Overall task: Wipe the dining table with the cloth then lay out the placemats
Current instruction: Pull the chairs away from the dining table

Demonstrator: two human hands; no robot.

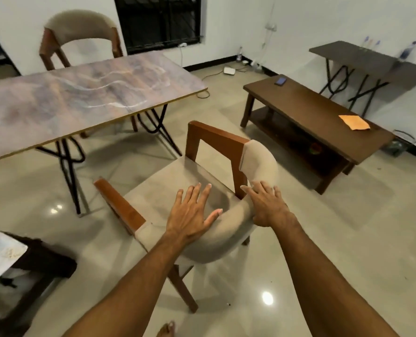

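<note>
I judge the task barely begun: the dining table (80, 98) carries neither cloth nor placemats, and nothing on its marbled top tells me whether it has been wiped. The orange cloth (354, 122) lies flat and untouched toward the right-hand end of the low wooden table (299, 110), close to its far long edge and well apart from both hands. My left hand (192, 215) is spread wide, fingers straight, over the padded backrest of the chair (258, 166), with the thumb against the cushion; my right hand (266, 206) lies on the backrest's curve just beside the wooden upright, fingers extended and holding nothing. The chair stands apart from the dining table's near corner, so fetching the cloth, wiping and laying mats all remain. I can find no placemats anywhere in view. The dining table's left end is cut off, the right thumb is hidden behind the cushion, and the objects on the low table's lower shelf are too dark to identify.
</note>
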